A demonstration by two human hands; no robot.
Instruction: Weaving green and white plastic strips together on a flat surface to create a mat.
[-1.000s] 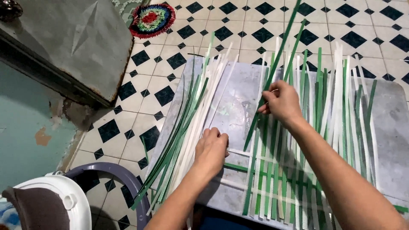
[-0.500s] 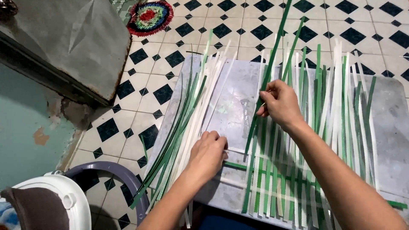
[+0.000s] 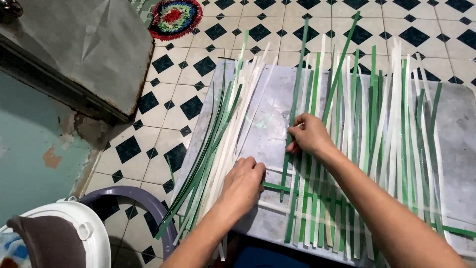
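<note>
A checked black-and-white tile floor point(image 3: 277, 30) spreads beyond both hands, and on it lies a grey board point(image 3: 267, 124) that carries the work. Across the board, mostly to the right of the right hand's grip, run many upright green and white strips point(image 3: 391, 124), crossed near the person by a green cross strip point(image 3: 277, 187). Left of the left hand lies a loose bundle of strips point(image 3: 223, 134), fanned out slantwise over the board's left edge. Further left, well apart, stand a grey metal cabinet point(image 3: 89, 44) and a white and purple plastic stool point(image 3: 99, 223).

The right hand point(image 3: 310, 135) has its fingers pressed together, pinching one dark green strip point(image 3: 297, 99) that runs up and away from the grip and down below it. The left hand point(image 3: 243, 183) rests knuckles up, fingers curled down onto the end of the green cross strip; whether it pinches it, I cannot tell.
</note>
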